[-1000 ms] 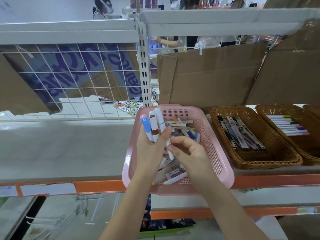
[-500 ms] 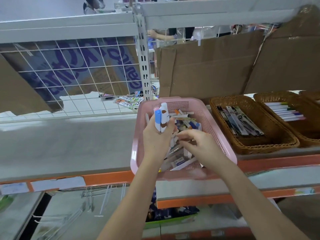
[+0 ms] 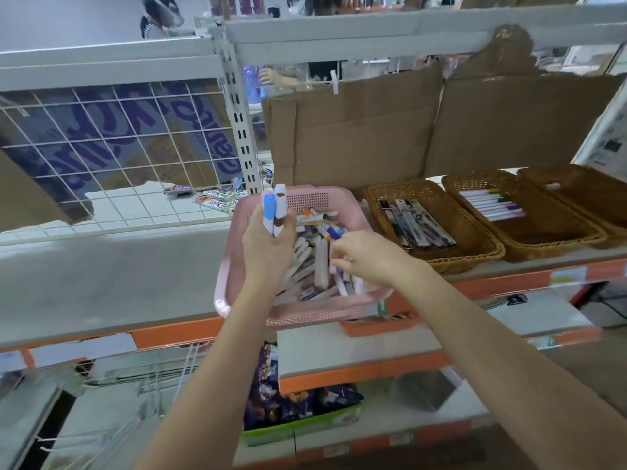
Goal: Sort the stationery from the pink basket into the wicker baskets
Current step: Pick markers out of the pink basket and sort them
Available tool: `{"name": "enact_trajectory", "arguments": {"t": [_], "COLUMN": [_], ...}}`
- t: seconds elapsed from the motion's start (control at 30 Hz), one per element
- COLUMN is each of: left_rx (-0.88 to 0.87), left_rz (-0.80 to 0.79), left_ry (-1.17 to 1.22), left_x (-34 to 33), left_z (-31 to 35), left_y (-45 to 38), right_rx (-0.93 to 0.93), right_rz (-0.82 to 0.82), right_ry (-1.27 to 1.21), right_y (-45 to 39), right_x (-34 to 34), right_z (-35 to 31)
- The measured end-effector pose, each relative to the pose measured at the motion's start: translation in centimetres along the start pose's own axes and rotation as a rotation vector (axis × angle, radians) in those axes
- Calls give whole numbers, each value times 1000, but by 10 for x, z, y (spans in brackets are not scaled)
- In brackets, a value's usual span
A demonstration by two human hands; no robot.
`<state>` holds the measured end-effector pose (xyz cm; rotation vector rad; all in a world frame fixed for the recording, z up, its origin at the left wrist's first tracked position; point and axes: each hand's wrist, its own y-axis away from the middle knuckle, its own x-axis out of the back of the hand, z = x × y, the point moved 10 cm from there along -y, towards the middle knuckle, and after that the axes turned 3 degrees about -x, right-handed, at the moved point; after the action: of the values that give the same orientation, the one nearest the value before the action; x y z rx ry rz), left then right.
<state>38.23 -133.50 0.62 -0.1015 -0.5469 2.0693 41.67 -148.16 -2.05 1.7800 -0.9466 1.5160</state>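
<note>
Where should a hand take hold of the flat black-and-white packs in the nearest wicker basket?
Pinch the black-and-white packs across their narrow width near the middle, coming from above. They lie flat and side by side along the nearest wicker basket, whose walls likely block a sideways reach.

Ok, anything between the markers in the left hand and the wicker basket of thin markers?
Yes. The right hand and forearm reach into the pink basket across the direct line from the markers in the left hand. The nearer wicker basket of flat packs also lies before the basket of thin markers; lifting over clears both.
</note>
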Motion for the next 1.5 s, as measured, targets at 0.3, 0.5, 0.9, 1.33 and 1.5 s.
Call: {"name": "enact_trajectory", "arguments": {"t": [0.3, 0.5, 0.9, 1.33, 1.5], "left_rx": [-125, -155, -129, -6, 41], "left_rz": [112, 99, -40, -53, 67], "left_ry": [24, 76, 140, 105, 59], "left_x": [-74, -145, -314, -430, -445], "left_z": [71, 100, 93, 68, 60], "left_y": [24, 45, 41, 60, 73], "right_rx": [-4, -88, -286, -234, -115], "right_rz": [148, 141, 142, 93, 136], "right_ry": [0, 2, -38, -49, -106], "right_y": [58, 97, 109, 115, 126], "right_x": [76, 97, 87, 56, 43], "right_z": [99, 188, 357, 446, 451]}}
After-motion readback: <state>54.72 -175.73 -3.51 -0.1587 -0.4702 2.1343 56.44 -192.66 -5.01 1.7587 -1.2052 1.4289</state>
